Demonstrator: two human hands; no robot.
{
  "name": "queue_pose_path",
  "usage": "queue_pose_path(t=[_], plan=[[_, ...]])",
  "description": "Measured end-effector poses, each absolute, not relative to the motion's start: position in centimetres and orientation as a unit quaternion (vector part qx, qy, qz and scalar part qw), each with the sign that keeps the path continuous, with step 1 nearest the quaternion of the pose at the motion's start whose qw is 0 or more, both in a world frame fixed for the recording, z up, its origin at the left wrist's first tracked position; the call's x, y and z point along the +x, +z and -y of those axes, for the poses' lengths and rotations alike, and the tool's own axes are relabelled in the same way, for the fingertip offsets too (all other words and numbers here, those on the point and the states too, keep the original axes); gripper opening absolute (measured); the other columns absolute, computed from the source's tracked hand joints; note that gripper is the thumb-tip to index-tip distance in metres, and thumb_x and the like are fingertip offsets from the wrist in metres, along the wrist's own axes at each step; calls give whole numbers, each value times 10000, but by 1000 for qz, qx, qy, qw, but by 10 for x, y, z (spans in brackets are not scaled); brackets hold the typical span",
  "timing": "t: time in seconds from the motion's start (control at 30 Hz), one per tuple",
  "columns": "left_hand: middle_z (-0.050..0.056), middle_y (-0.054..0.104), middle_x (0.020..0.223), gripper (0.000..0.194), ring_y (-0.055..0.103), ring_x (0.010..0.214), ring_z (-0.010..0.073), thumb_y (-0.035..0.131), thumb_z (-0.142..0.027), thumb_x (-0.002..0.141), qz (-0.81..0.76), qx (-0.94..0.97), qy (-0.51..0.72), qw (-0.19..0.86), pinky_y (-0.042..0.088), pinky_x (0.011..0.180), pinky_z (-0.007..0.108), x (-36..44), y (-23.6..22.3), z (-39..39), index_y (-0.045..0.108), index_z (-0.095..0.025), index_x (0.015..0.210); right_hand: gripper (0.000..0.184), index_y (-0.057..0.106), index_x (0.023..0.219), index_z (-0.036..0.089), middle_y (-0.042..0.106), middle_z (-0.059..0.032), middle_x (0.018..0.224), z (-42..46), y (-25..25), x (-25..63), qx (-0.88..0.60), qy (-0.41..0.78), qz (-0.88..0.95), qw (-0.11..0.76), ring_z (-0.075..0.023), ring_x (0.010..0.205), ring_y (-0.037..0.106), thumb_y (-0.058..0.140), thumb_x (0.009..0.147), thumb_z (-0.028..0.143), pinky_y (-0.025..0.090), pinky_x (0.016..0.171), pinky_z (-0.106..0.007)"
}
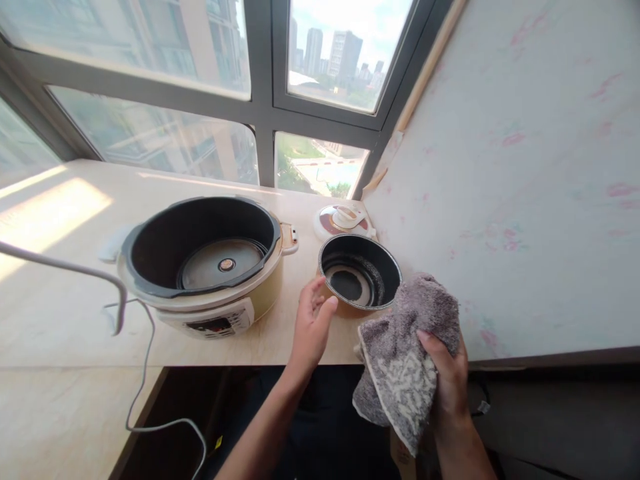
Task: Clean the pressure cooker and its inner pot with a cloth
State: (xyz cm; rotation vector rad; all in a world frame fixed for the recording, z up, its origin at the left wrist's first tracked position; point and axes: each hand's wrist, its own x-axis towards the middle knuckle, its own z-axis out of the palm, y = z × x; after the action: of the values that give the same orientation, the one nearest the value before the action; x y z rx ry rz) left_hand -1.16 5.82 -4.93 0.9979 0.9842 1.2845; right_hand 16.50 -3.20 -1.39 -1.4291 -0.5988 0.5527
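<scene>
The fingers of your left hand point(311, 327) were loosely curled, with the thumb apart from them and nothing gripped between. That hand stood just below the centre of the frame, at the lower left edge of the small dark-lined pot point(361, 257); I could not tell whether its fingertips touched the rim. The fingers of your right hand point(451, 383), at the lower right, were clamped on a grey-purple cloth point(405, 367), your thumb lying over its front. The cloth hung in folds, its top overlapping the pot's right edge in your view. The pot stood upright and open right of centre, a pale ring showing on its floor. Just above it in the frame, a white and brown lid point(330, 222) lay on the pale counter point(60, 327), near the flowered wall point(540, 200). Left of centre you had a large cooker point(207, 301), its dark interior in view. A grey cable point(63, 263) reached in from the left edge.
</scene>
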Motion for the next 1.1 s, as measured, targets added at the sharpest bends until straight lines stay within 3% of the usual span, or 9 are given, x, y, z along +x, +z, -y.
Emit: queue_pose_path(t=[0.13, 0.27, 0.43, 0.6, 0.7, 0.9, 1.1], plan=[[161, 363, 1634, 737, 342, 1524, 353, 730, -377, 829, -488, 460, 533, 516, 296, 1247, 492, 1, -69, -94, 458, -212, 1494, 475, 727, 1066, 201, 745, -33, 916, 29, 3, 184, -645, 208, 223, 701, -237, 778, 699, 831, 635, 371, 579, 717, -365], [204, 284, 1671, 923, 212, 1577, 359, 765, -295, 757, -514, 482, 494, 509, 171, 1292, 494, 14, -81, -123, 351, -144, 1568, 425, 727, 1071, 203, 733, -31, 957, 17, 25, 198, -630, 174, 233, 720, -233, 798, 708, 799, 693, 384, 597, 738, -378], [144, 342, 1665, 920, 232, 1577, 323, 684, -144, 699, -498, 508, 494, 499, 150, 1304, 440, 18, -93, -142, 393, -168, 1571, 503, 701, 1129, 181, 741, -45, 971, -25, 49, 212, -610, 228, 288, 702, -244, 810, 711, 815, 687, 394, 608, 759, -401], [64, 345, 1677, 876, 228, 1582, 268, 569, -126, 729, -449, 503, 558, 484, 159, 1302, 387, 25, -103, -142, 394, -202, 1584, 483, 681, 1074, 175, 724, -27, 893, -105, 41, 227, -609, 287, 360, 646, -231, 817, 682, 818, 676, 413, 579, 756, -378], [62, 358, 1671, 877, 259, 1573, 256, 546, -139, 734, -418, 495, 588, 484, 186, 1298, 378, 31, -111, -141, 373, -198, 1592, 518, 667, 1091, 195, 732, -38, 988, -148, 22, 221, -613, 301, 470, 559, -247, 908, 668, 819, 644, 406, 555, 832, -392], [71, 350, 1673, 795, 289, 1559, 276, 558, -238, 811, -368, 466, 626, 506, 217, 1288, 418, 37, -123, -142, 361, -221, 1580, 620, 556, 1344, 211, 663, -76, 1284, -175, -10, 167, -571, 295, 687, 339, -270, 1175, 606, 738, 769, 354, 424, 1080, -439], [89, 515, 1536, 646, 458, 1444, 265, 500, -246, 854, -347, 465, 636, 508, 329, 1231, 398, 34, -121, -136, 441, -209, 1496, 587, 552, 1242, 186, 651, -38, 1115, -178, -21, 148, -519, 457, 688, 222, -252, 1071, 610, 782, 744, 396, 475, 953, -387]])
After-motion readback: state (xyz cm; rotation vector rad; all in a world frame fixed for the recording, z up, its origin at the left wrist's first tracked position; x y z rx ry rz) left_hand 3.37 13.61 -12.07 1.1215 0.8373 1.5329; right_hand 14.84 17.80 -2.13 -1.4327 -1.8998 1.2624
